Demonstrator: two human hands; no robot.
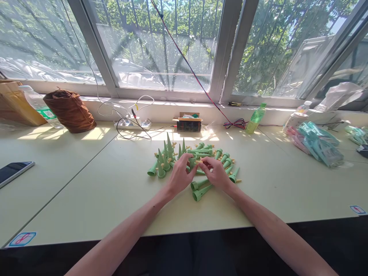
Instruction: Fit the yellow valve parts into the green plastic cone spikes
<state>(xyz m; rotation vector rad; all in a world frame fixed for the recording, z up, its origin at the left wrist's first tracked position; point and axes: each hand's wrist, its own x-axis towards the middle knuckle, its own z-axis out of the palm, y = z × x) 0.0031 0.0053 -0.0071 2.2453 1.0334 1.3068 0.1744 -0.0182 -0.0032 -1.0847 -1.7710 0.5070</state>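
Observation:
My left hand (181,172) is closed around a green plastic watering spike (192,158), its wide collar showing above the fingers. A small yellow valve peg (198,162) is pinched in my right hand (215,173) and meets the side of the spike. Around both hands are more green spikes. Several stand point-up to the left, such as one cone (160,165). Others lie flat at the back and right, many with yellow pegs sticking out. Nearer my right wrist lie two spikes (201,191) whose peg holes or collars face me.
Behind the spikes sits a small dark box (189,125), with a power strip (130,122) and loose cables to its left. A green bottle (256,118) and bagged items (320,145) stand right; a brown bag (69,110) and phone (14,171) are left.

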